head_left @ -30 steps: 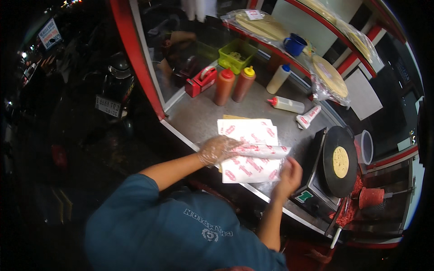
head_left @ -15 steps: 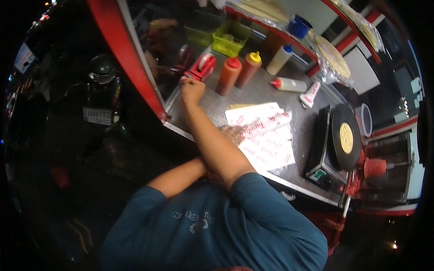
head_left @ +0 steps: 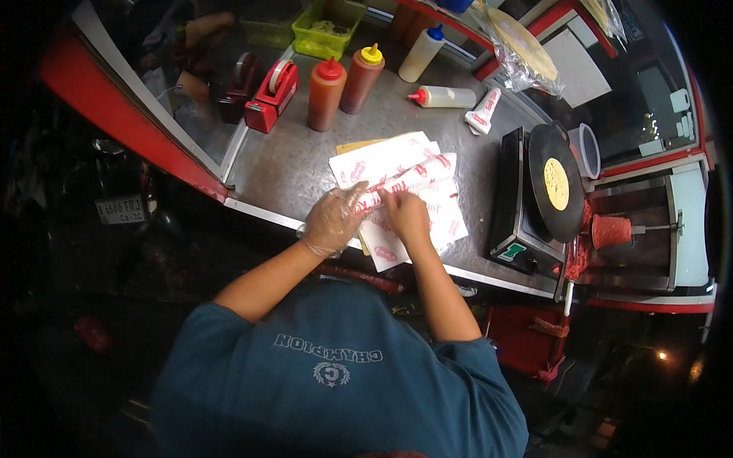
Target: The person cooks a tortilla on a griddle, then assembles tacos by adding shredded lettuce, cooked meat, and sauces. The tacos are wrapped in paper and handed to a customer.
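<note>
A paper-wrapped roll [head_left: 426, 172], white with red print, lies slantwise over a stack of printed wrapping papers [head_left: 385, 252] on the metal counter. Around its lower left end my left hand [head_left: 334, 220], in a clear plastic glove, is closed. My bare right hand [head_left: 407, 217] is closed too, its fingertips pressed on the wrap just right of the glove. Whether a piece of tape is under those fingers is too small to tell. A red tape dispenser [head_left: 270, 99] stands at the counter's left, beside the glass.
Red-capped [head_left: 327, 95], yellow-capped [head_left: 362, 80] and blue-capped [head_left: 421, 55] squeeze bottles stand behind the papers; another bottle [head_left: 447, 97] lies down. Farther back is a green basket [head_left: 327, 38]. At right, a flatbread [head_left: 557, 184] sits on a black griddle [head_left: 540, 217], near a meat spit [head_left: 611, 230].
My right hand has come back from the tape dispenser to the wrapped roll. My left hand has kept its hold on the roll. The whole view has shifted.
</note>
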Demonstrator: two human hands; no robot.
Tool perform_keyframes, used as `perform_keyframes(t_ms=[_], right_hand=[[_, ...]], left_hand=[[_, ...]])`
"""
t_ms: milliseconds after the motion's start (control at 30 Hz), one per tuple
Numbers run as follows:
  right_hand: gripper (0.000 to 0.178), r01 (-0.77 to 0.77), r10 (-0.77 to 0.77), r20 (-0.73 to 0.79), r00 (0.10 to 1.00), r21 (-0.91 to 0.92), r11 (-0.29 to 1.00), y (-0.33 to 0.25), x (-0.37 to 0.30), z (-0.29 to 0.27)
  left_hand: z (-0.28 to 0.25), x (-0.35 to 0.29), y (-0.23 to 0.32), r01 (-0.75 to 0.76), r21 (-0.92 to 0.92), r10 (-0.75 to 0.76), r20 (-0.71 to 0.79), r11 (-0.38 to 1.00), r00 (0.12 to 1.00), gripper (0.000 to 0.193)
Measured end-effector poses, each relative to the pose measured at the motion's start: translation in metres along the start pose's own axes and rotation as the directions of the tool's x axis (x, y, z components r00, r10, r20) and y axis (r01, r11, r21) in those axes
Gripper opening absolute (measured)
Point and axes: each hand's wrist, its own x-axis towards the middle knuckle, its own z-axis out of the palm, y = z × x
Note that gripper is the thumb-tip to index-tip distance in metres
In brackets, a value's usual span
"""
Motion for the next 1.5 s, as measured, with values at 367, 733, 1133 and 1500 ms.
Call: perform_keyframes(t_ms=[367,733,1133,1500], right_hand=[[0.039,0.027,-0.376,0.136,0.917,0.917,0.398,-0.141,0.061,0.054],[0.013,0.427,-0.177,-0.562,0.808,0.352,0.833,-0.253,0.100,0.207],[0.029,-0.021,0.058,-0.199,0.978,0.184,0.983,-0.064,0.066,-0.027],[0.052,-0.052,0.244,-0.175,0.954,0.704,0.708,0.054,-0.007,-0.027]], left_hand=[[0.019,0.005,-0.027,-0.176,0.092,0.157,0.180,0.980,0.971,0.039],[0.042,-0.011,-0.029,0.209,-0.540,-0.172,0.120,0.815,0.978,0.052],[0.020,0.085,0.022,0.005,0.224,-0.126,0.529,0.975,0.839,0.054],[0.007,0.083,0.089,0.175,-0.060,-0.112,0.561,0.983,0.820,0.072]])
